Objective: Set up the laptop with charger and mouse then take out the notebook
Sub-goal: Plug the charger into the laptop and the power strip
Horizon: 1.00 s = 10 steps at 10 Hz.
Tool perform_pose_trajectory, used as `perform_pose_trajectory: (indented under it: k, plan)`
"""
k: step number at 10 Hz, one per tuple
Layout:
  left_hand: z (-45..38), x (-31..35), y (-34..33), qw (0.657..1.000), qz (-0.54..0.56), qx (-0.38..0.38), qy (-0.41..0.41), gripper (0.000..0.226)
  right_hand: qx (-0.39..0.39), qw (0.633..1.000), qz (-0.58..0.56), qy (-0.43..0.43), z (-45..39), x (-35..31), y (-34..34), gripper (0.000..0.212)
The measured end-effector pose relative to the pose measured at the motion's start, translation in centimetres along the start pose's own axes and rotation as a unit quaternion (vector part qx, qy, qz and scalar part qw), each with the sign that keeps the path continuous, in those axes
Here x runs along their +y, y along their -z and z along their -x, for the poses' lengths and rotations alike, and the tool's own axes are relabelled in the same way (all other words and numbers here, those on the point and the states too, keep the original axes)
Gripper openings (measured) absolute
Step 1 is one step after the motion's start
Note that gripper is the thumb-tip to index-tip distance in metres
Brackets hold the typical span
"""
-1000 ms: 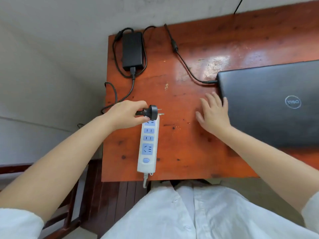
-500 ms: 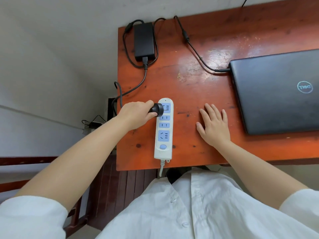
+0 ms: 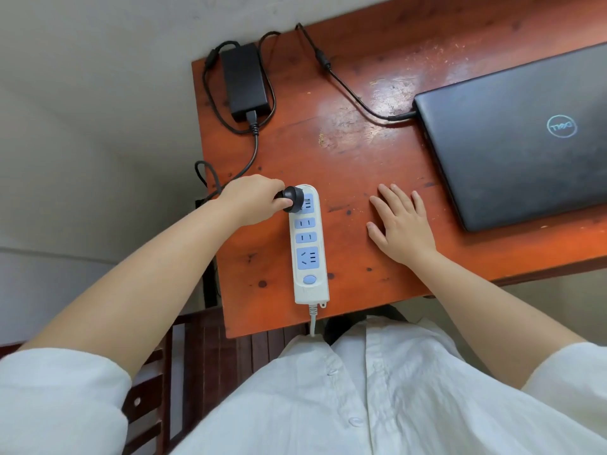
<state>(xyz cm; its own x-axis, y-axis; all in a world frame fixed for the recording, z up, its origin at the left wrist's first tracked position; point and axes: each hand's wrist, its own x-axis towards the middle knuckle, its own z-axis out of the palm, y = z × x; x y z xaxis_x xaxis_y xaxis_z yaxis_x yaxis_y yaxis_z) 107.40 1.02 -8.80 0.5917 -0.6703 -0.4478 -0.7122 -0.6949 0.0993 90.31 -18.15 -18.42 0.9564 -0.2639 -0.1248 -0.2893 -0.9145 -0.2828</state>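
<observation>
Nearest to me, the white shirt filled the bottom of the view, both forearms reaching out from it over the near edge of the orange-brown wooden table. A white power strip with blue sockets lay lengthwise near the table's left side, its cord dropping off the near edge. My left hand had its fingers clenched around the black plug, which sat at the farthest socket of the strip; I could not tell whether it was fully seated. My right hand lay flat on the table just right of the strip, fingers released and spread. Farther right, the closed black Dell laptop rested with the charger cable running into its left edge. At the far left corner sat the black charger brick.
</observation>
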Motion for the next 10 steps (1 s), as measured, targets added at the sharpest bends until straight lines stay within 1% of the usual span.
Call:
perform_pose_trajectory:
  k: [1, 2, 3, 6, 8, 9, 10]
  plan:
    - [-0.5, 0.0, 0.7, 1.000, -0.007, -0.025, -0.009, 0.028, -0.001, 1.000, -0.002, -0.002, 0.0, 0.0, 0.1, 0.051]
    - [-0.8, 0.4, 1.2, 0.998, -0.043, -0.045, -0.013, 0.026, -0.004, 1.000, -0.001, -0.003, 0.0, 0.0, 0.1, 0.051]
    - [-0.8, 0.8, 1.4, 0.997, -0.065, -0.051, -0.012, 0.024, -0.006, 1.000, -0.004, -0.003, 0.0, 0.0, 0.2, 0.051]
    - [-0.8, 1.4, 1.6, 0.990, -0.127, -0.064, -0.010, 0.030, 0.000, 1.000, -0.010, -0.002, 0.0, -0.1, 0.2, 0.051]
    - [-0.6, 1.2, 1.6, 0.983, -0.171, -0.047, -0.042, 0.034, 0.004, 1.000, -0.013, 0.001, 0.0, -0.1, 0.2, 0.050]
    - [-0.5, 0.6, 1.3, 0.987, -0.148, -0.039, -0.040, 0.033, 0.008, 1.000, -0.015, 0.000, 0.0, -0.1, 0.2, 0.050]
    - [-0.2, -0.6, 0.7, 0.997, -0.063, -0.037, -0.032, 0.029, 0.008, 1.000, -0.017, 0.001, 0.0, -0.1, 0.2, 0.050]
